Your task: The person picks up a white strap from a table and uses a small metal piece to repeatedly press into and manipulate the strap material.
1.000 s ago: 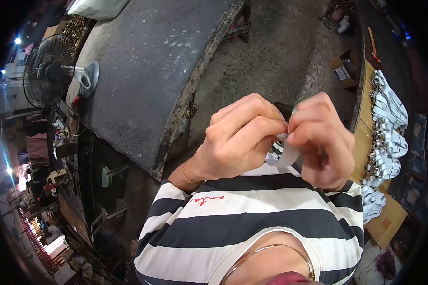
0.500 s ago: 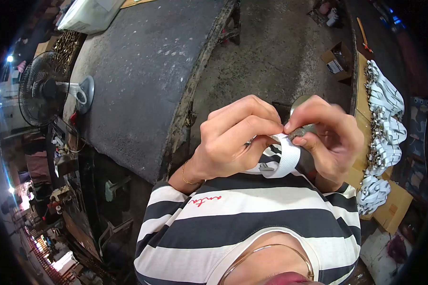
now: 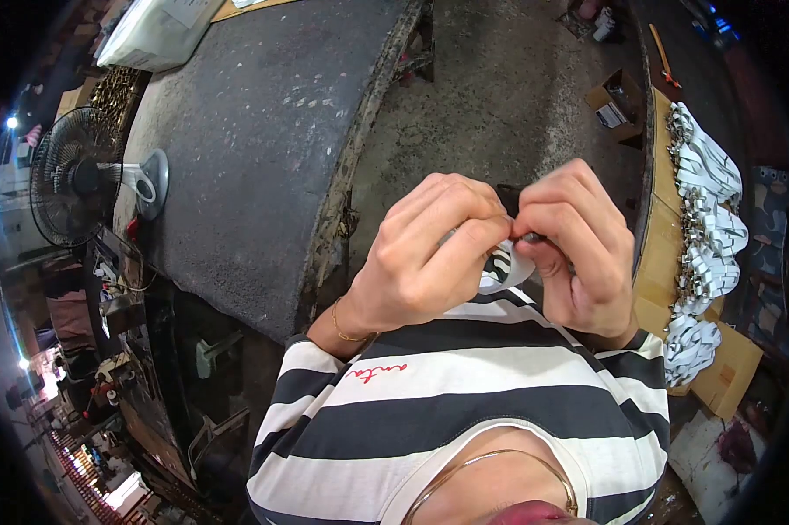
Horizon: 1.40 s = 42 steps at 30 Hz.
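Observation:
A white strap (image 3: 519, 268) hangs in a loop in front of my chest, pinched between my hands. My left hand (image 3: 434, 249) is closed on one side of it, with thumb and fingertips pressed together. My right hand (image 3: 583, 249) grips the other side, its fingers curled and its fingertips touching those of the left. A small dark grey piece (image 3: 532, 237) shows at the right fingertips; its kind is hard to make out. The fingers cover most of the spot where strap and piece meet.
A dark worktable (image 3: 254, 157) with a rough edge stands on the left, carrying a fan (image 3: 84, 175) and a white container (image 3: 163, 35). On the right, heaps of white straps with metal fittings (image 3: 705, 201) lie on cardboard (image 3: 661, 210). Beyond are a small box (image 3: 617, 105) and an orange-handled tool (image 3: 664, 57).
Both hands have come closer together and risen slightly. The right hand has shifted left, and less of the strap loop shows below the fingers. The round metallic shape behind the right hand is out of sight.

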Motion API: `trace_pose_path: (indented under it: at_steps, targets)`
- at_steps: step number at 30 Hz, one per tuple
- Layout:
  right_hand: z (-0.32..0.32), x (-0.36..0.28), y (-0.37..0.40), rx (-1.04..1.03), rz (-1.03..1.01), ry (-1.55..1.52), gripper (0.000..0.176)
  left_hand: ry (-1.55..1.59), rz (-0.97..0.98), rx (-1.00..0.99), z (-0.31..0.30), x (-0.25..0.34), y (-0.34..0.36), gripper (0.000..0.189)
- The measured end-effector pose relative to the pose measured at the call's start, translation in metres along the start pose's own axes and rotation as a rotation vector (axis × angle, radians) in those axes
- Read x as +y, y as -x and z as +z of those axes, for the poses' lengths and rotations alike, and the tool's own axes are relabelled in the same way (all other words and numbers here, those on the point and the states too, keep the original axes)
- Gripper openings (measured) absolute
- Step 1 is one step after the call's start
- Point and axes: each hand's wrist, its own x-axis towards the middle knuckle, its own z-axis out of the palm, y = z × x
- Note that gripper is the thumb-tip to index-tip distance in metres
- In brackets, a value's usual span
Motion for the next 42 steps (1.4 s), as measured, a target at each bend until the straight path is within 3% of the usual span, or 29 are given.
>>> trace_pose_path:
  at_steps: [5, 9, 11, 19, 28, 32, 38, 42]
  targets:
    - [0.006, 0.017, -0.002, -0.032, 0.1, -0.249, 0.009, -0.002, -0.053, 0.035, 0.003, -0.004, 0.004, 0.026]
    - [0.006, 0.023, 0.004, -0.019, 0.113, -0.381, 0.006, 0.064, -0.114, 0.011, 0.004, -0.002, 0.0, 0.027]
    - [0.005, 0.023, 0.008, 0.089, 0.228, -0.501, 0.008, 0.092, -0.126, 0.011, 0.006, -0.003, 0.0, 0.027]
    - [-0.022, 0.029, 0.014, 0.099, 0.177, -0.381, 0.012, 0.171, -0.148, -0.024, 0.021, -0.005, -0.011, 0.028]
    - [-0.041, 0.037, 0.028, 0.076, 0.083, -0.002, 0.019, 0.099, -0.042, -0.095, 0.06, -0.012, -0.02, 0.025]
    - [-0.051, 0.053, 0.049, 0.12, 0.156, -0.096, 0.014, 0.109, -0.048, -0.122, 0.085, -0.007, -0.031, 0.024]
    - [-0.085, 0.067, 0.081, 0.244, 0.416, -0.613, 0.011, 0.237, -0.108, -0.129, 0.128, 0.006, -0.048, 0.025]
    - [-0.116, 0.085, 0.102, 0.328, 0.374, -0.658, 0.008, 0.283, -0.139, -0.143, 0.153, 0.014, -0.056, 0.024]
